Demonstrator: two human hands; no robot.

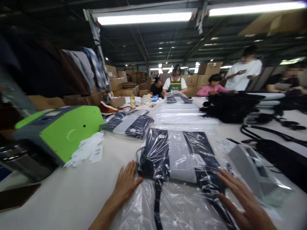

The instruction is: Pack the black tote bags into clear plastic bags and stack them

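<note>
A folded dark navy item with a pale grey middle band [181, 156] lies flat on the table inside a clear plastic bag [177, 204]. Black straps [157, 201] extend from it towards me under the plastic. My left hand [127, 182] rests at the near left corner of this package, fingers stretched out and nothing in it. On the opposite side, my right hand [242, 198] is spread along the near right edge, fingertips at the plastic. Just beyond lies a similar wrapped package [129, 123].
At left stand a green and grey machine [72, 131], white labels [88, 148], a metal flask [26, 163] and a phone [19, 195]. A grey tape dispenser [251, 169] sits at right, near black straps and piled black items [230, 107]. Clear plastic bags [179, 115] and several people are farther back.
</note>
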